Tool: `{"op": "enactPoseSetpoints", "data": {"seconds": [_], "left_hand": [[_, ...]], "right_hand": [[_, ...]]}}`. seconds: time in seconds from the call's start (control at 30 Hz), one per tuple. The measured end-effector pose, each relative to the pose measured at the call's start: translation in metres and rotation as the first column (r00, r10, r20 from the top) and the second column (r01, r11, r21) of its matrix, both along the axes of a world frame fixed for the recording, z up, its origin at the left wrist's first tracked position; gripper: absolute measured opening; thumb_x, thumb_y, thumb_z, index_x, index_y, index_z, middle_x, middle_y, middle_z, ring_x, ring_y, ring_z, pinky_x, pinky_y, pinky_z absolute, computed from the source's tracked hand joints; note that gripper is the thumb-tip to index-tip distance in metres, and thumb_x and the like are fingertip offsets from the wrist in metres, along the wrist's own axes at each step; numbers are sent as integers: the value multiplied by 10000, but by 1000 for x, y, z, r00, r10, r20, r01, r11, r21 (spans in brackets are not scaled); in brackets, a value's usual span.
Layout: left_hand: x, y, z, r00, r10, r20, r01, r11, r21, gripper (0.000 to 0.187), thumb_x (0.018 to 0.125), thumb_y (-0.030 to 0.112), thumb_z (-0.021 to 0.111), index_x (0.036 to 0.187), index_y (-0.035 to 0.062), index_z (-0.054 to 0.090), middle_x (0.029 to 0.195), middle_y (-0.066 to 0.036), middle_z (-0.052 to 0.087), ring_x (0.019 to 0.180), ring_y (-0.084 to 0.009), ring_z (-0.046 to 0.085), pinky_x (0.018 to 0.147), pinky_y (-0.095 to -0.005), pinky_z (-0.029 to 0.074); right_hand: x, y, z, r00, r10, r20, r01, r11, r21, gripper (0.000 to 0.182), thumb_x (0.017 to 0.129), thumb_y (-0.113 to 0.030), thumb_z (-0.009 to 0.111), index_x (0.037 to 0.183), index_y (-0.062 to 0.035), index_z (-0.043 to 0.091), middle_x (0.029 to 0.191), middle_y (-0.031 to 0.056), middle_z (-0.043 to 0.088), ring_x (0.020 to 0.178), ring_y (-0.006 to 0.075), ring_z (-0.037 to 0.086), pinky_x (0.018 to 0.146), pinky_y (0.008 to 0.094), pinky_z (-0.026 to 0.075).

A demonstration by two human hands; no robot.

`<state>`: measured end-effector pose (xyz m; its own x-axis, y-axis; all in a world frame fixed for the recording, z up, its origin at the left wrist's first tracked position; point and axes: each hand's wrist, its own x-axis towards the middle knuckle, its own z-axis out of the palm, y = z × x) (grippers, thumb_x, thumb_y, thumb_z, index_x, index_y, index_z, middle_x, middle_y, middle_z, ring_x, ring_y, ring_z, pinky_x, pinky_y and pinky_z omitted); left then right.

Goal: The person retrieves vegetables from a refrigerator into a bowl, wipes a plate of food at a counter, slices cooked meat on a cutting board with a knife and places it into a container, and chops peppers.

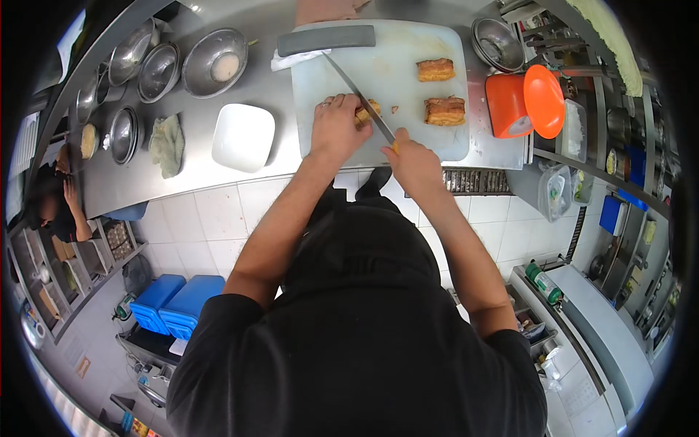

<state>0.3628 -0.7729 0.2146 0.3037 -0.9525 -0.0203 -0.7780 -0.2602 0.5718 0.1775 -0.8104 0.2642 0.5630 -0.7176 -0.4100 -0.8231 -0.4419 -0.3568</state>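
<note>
A long knife lies diagonally over the white cutting board, its tip toward the upper left. My right hand is closed around its yellow handle. My left hand presses fingers on a small browned piece of food, right beside the blade and partly hidden by it. A small crumb sits just right of the blade. On the board's right side are two browned layered blocks, an upper one and a lower one. A dark grey bar rests across the board's upper left over a white cloth.
Left on the steel counter are a white square bowl, a greenish cloth and several metal bowls. An orange scale and stacked metal bowls stand right. Another person is at the far left.
</note>
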Motion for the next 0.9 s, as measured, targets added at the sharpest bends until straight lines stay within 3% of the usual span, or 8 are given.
{"op": "enactPoseSetpoints", "data": {"seconds": [0.07,0.17,0.27,0.37,0.47,0.67,0.77,0.9], "left_hand": [[-3,0,4,1000,3,-7,-3,999,-34,404,763,233,811,1105,65,679,1172,-111,694,1116,-321,638,998,-453,451],[-11,-4,-4,994,26,103,-2,972,-235,420,775,254,820,1138,88,690,1204,-85,680,1125,-308,629,986,-462,450],[-9,-8,-9,983,-86,164,109,985,-134,417,802,249,813,1176,109,695,1203,-68,684,1132,-304,624,985,-448,451],[-2,-6,-15,982,-159,99,166,984,-70,379,828,219,792,1183,123,699,1225,-58,684,1155,-304,617,992,-432,452],[5,4,-16,966,-244,91,254,960,-122,382,822,217,800,1176,123,694,1185,-59,678,1128,-305,613,1007,-424,443],[17,26,5,984,-139,108,154,979,-137,676,768,299,869,1366,116,613,1283,-99,629,1208,-330,591,1050,-452,444],[25,44,21,990,-88,106,84,996,42,752,745,322,888,1401,110,586,1323,-117,599,1229,-339,581,1050,-459,447],[26,51,21,994,-79,72,72,993,93,731,774,335,869,1401,93,581,1337,-129,599,1256,-350,566,1077,-474,438]], "right_hand": [[-16,6,15,1000,-27,-9,27,1000,-16,347,1018,-324,626,1130,-17,511,878,214,727,820,422,726,706,516,575],[-42,18,11,991,-124,-47,117,986,-120,349,1011,-336,635,1144,-37,514,915,176,719,785,407,730,683,493,585],[-53,29,-6,978,-202,-50,186,958,-220,346,991,-309,662,1180,-55,522,984,149,697,812,375,734,691,467,595],[-59,31,-40,983,-127,131,161,942,-295,398,957,-270,697,1252,-70,523,1076,145,652,919,357,712,722,459,599],[-49,25,-44,982,-81,168,128,948,-292,468,917,-234,732,1300,-64,524,1105,154,612,1015,356,660,767,463,590],[-36,7,-23,982,5,191,57,946,-319,478,861,-187,781,1265,-41,573,1125,169,588,1047,377,611,873,478,553],[-14,0,-7,964,56,261,24,955,-296,527,843,-151,788,1313,-51,574,1166,162,591,1098,370,605,916,477,545],[22,-22,-17,898,263,352,-156,940,-304,590,843,-110,774,1390,-79,555,1235,130,594,1166,353,599,949,464,548]]}}
